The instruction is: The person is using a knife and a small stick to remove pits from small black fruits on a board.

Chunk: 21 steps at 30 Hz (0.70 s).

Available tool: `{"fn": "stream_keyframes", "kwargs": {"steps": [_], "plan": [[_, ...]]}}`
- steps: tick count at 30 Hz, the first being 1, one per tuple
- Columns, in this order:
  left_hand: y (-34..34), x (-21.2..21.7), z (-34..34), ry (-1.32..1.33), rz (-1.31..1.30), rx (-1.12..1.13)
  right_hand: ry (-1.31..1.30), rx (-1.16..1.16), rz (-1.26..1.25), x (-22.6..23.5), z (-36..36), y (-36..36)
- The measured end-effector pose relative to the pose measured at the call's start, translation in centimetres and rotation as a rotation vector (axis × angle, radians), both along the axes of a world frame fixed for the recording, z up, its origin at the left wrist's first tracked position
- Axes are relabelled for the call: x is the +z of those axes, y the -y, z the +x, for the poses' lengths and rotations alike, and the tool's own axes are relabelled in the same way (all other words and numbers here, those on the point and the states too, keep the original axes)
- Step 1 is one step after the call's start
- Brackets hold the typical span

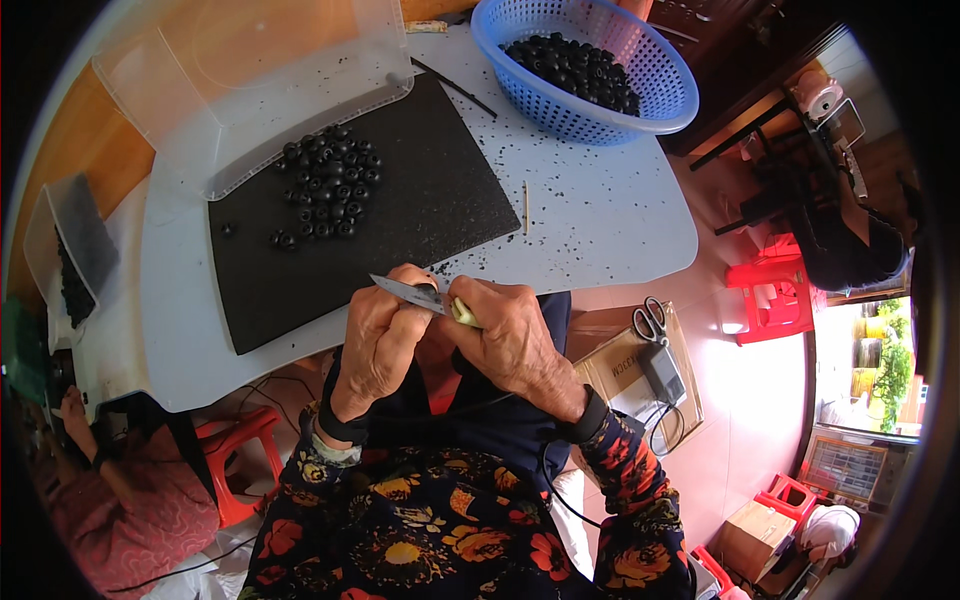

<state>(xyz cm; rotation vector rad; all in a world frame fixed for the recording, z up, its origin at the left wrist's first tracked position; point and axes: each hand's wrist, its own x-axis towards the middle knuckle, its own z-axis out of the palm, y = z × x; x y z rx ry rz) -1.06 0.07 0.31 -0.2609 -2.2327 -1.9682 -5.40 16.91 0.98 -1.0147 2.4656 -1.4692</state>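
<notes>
My right hand (512, 335) is closed around the pale green handle of a small knife (404, 291), its blade pointing left across the fingers of my left hand. My left hand (383, 330) is closed in a pinch just under the blade. A small black ring-shaped piece (427, 284) shows partly between its fingertips, touching or close to the blade; the rest is hidden. Both hands are at the table's near edge, in front of a black mat (430, 190). On the mat lies a loose pile of black, round, holed pieces (330, 185), with one apart at the left.
A blue basket (640, 122) of black pieces stands at the far right. A clear plastic bin (250, 80) rests at the mat's far edge. Black crumbs and a thin stick (527, 208) lie on the white table (640, 225). Scissors (649, 320) lie on a cardboard box. Another person's arm (85, 425) is at left.
</notes>
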Motion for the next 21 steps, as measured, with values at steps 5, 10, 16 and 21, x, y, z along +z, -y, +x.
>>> {"fn": "stream_keyframes", "kwargs": {"steps": [5, 10, 16, 21], "plan": [[0.1, -0.1, 0.1, 0.024, 0.026, -0.002, 0.002, 0.007, 0.001, 0.2, 0.0, 0.1], [-0.2, 0.7, 0.4, 0.061, 0.066, 0.011, -0.053, -0.032, 0.038, -0.2, -0.1, 0.2], [-1.0, 2.8, 1.2, -0.237, -0.029, -0.142, -0.014, -0.119, 0.111, -0.6, -1.2, 0.6], [-1.1, 1.1, 0.8, -0.189, 0.061, -0.021, 0.199, -0.157, -0.049, -0.1, -1.1, 0.2]]}}
